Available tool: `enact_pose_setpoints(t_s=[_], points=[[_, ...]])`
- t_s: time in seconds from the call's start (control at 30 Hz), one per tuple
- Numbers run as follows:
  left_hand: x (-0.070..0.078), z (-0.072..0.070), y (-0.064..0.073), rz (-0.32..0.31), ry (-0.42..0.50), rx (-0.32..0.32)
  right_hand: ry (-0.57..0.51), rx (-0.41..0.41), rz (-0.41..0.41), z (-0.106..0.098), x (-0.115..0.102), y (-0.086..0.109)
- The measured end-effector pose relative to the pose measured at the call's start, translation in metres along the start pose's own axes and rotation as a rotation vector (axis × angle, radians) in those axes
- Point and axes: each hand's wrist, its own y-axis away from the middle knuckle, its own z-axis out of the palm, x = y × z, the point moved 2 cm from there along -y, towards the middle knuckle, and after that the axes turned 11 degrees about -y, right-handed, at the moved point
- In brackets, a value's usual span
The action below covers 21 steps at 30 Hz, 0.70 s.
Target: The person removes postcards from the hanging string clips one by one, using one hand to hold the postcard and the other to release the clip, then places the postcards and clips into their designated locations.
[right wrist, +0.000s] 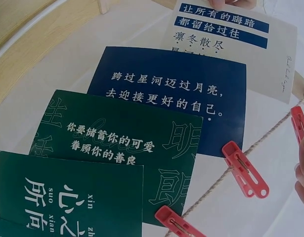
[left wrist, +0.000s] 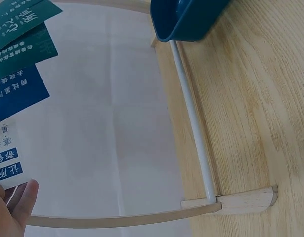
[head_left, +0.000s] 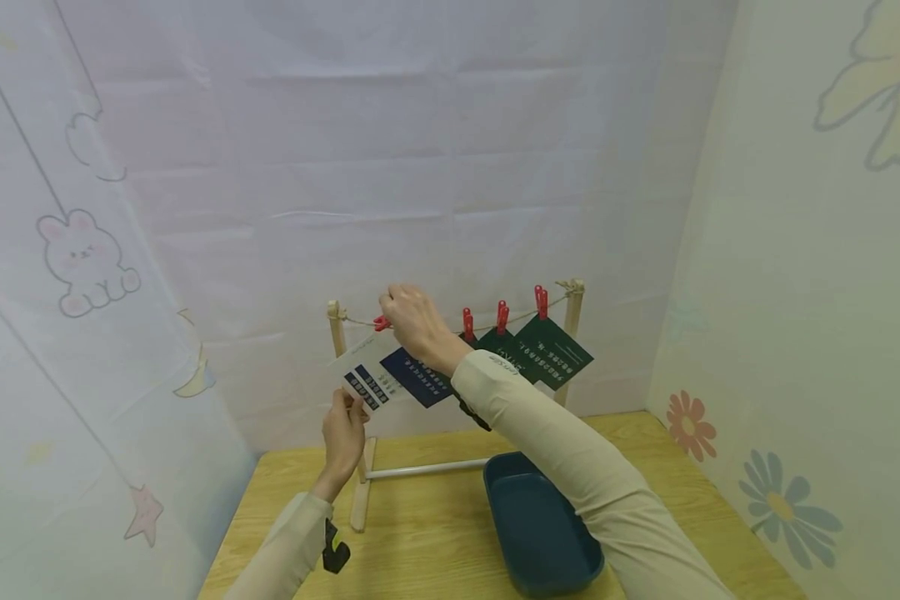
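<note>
My left hand [head_left: 343, 433] pinches the lower corner of a white card [head_left: 367, 379] with printed blue bands, near the left end of a string. Above it my right hand [head_left: 417, 327] grips a red clothespin [right wrist: 301, 129] at the string [right wrist: 278, 129]. The clothespin's tip is close to the white card's upper edge; whether it bites the card I cannot tell. Beside the white card hangs a dark blue card [right wrist: 164, 111], held by another red clothespin [right wrist: 244, 169]. Green cards [head_left: 553, 354] hang further right under red clothespins [head_left: 542, 302].
The string runs between two wooden posts [head_left: 572, 310] of a stand with a white crossbar [head_left: 427, 469] low down. A dark blue tray [head_left: 543, 533] rests on the wooden table [head_left: 420, 542], partly under my right arm. Patterned sheets [head_left: 420, 167] rise behind and at both sides.
</note>
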Motion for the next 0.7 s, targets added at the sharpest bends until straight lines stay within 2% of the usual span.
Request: enact_pose_setpoints(t_s=[0.13, 0.33, 0.7], points=[[-0.002, -0.002, 0.002, 0.001, -0.01, 0.009, 0.012, 0.026, -0.003, -0.002, -0.001, 0.003], [-0.006, -0.006, 0.003, -0.002, -0.018, 0.013, 0.058, 0.066, -0.058, 0.003, -0.001, 0.011], [-0.013, -0.008, 0.008, -0.066, -0.02, -0.024, 0.117, 0.114, -0.132, 0.014, 0.005, 0.028]])
